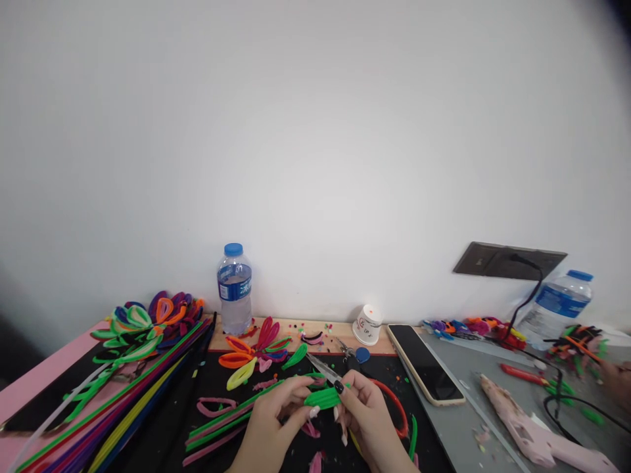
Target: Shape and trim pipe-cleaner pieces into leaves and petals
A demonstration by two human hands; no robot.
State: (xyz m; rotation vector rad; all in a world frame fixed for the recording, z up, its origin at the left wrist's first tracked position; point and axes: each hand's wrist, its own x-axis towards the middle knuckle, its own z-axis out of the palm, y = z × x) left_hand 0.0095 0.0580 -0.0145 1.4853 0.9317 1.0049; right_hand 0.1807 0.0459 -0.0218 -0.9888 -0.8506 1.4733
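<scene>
A small bundle of green pipe cleaners [323,398], folded side by side, lies between my hands. My left hand [276,420] pinches its left end between thumb and fingers. On its right end, my right hand [362,417] is closed, dark-nailed thumb or finger on top. Scissor blades [323,365] point up-left just behind the bundle. A red-orange handle loop [397,407] shows right of my right hand; the part between is hidden, so I cannot tell whether the hand touches it. Pink and green pipe cleaners [217,430] lie left of my left hand.
Pipe-cleaner flowers [142,322] and long stems [123,407] fill the left. A water bottle [235,292], paper cup [367,325], pliers [349,349] and phone [426,364] stand or lie behind. At right are a pink glue gun [537,427], its cord and another person's hand [618,381].
</scene>
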